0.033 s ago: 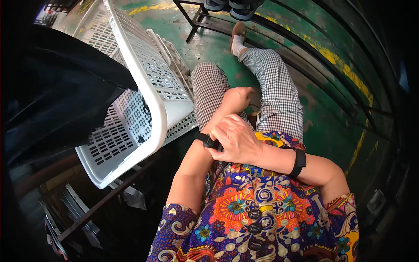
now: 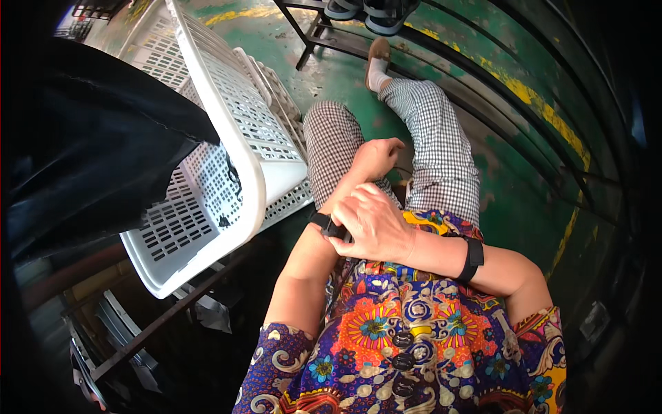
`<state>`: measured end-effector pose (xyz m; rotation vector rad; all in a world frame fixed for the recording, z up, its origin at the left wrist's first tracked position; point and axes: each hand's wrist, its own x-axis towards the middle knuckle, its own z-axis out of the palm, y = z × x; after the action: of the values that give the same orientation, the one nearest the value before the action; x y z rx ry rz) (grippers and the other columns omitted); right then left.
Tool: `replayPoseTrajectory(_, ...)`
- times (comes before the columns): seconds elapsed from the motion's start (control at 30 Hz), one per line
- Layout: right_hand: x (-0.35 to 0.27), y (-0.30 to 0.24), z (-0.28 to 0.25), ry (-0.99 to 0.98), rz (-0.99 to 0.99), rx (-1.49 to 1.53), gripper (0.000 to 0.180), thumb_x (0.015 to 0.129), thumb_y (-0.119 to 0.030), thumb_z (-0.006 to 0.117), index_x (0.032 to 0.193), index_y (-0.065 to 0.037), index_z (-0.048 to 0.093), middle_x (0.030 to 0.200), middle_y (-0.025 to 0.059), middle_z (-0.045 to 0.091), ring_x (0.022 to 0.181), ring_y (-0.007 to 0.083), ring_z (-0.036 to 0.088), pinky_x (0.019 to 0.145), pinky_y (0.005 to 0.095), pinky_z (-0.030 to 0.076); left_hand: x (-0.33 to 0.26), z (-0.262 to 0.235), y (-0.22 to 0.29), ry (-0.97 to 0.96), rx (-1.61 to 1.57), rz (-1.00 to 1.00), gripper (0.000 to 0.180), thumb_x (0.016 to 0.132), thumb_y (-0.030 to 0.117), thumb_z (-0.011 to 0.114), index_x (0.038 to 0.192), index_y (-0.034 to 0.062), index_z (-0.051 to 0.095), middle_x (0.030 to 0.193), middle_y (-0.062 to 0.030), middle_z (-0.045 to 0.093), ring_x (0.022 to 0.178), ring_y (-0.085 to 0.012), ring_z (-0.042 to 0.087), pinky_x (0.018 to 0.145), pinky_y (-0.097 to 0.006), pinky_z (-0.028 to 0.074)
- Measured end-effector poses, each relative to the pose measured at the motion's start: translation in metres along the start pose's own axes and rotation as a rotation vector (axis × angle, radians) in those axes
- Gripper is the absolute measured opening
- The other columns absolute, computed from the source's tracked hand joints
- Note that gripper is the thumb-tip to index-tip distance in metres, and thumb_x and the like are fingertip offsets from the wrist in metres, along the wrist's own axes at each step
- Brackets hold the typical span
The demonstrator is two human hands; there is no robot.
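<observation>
My left forearm lies across my lap. My left hand (image 2: 376,159) rests above my thighs, its fingers curled in loosely and nothing showing in them. Around the left forearm goes a black strap (image 2: 322,221) with a small dark buckle piece on it. My right hand (image 2: 376,224) reaches over from the right and pinches this strap between thumb and fingers; the fingers hide part of it. A second black strap (image 2: 473,259) circles my right forearm.
At the left stands a white perforated plastic basket (image 2: 254,183), with black sheeting (image 2: 103,131) hanging over its side. A black metal rack (image 2: 310,41) holding dark sandals (image 2: 386,17) stands ahead and curves along the right. The green floor (image 2: 283,34) carries yellow lines.
The view has shifted very slightly. Both hands keep their places, with the right still on the strap.
</observation>
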<state>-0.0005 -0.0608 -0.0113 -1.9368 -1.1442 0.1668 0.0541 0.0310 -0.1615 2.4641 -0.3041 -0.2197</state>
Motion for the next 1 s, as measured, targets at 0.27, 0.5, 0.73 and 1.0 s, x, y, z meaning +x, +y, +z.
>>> replayPoseTrajectory(0.27,0.000,-0.001,0.001,-0.132,-0.014,0.007,0.034,0.073,-0.032,0.072,0.087,-0.005,0.056,0.072,0.0131,0.056,0.069,0.0308,0.056,0.069,0.0394,0.046,0.000,-0.014,-0.012,0.081,-1.409,-0.341,0.025,0.094,0.005,0.048,0.118,0.0000,0.056,0.092,-0.0086,0.064,0.076,-0.0164,0.062,0.070,-0.028,0.053)
replayPoseTrajectory(0.5,-0.001,0.018,0.000,-0.235,-0.087,0.153,0.024,0.079,-0.029,0.067,0.091,-0.010,0.060,0.076,0.0100,0.060,0.073,0.0294,0.061,0.066,0.0405,0.050,-0.009,-0.001,-0.010,0.131,-1.001,-0.292,0.025,0.094,0.006,0.048,0.115,0.0007,0.060,0.086,-0.0040,0.065,0.072,-0.0107,0.058,0.068,-0.025,0.049)
replayPoseTrajectory(0.73,0.020,0.083,-0.105,0.007,0.028,0.040,0.014,0.075,-0.017,0.069,0.087,-0.010,0.067,0.085,0.0082,0.066,0.081,0.0255,0.063,0.073,0.0367,0.051,-0.054,-0.053,0.016,0.345,-0.253,-0.069,0.025,0.081,0.010,0.062,0.105,0.0072,0.064,0.093,-0.0122,0.066,0.085,-0.0311,0.062,0.076,-0.040,0.050)
replayPoseTrajectory(1.0,0.025,0.177,-0.325,0.870,0.253,-0.523,0.011,0.087,-0.010,0.059,0.096,-0.004,0.062,0.098,0.0097,0.064,0.092,0.0277,0.060,0.079,0.0346,0.047,-0.089,-0.079,0.011,0.492,0.048,-0.068,0.027,0.074,0.008,0.064,0.101,0.0077,0.064,0.101,-0.0096,0.063,0.101,-0.0303,0.057,0.090,-0.042,0.043)
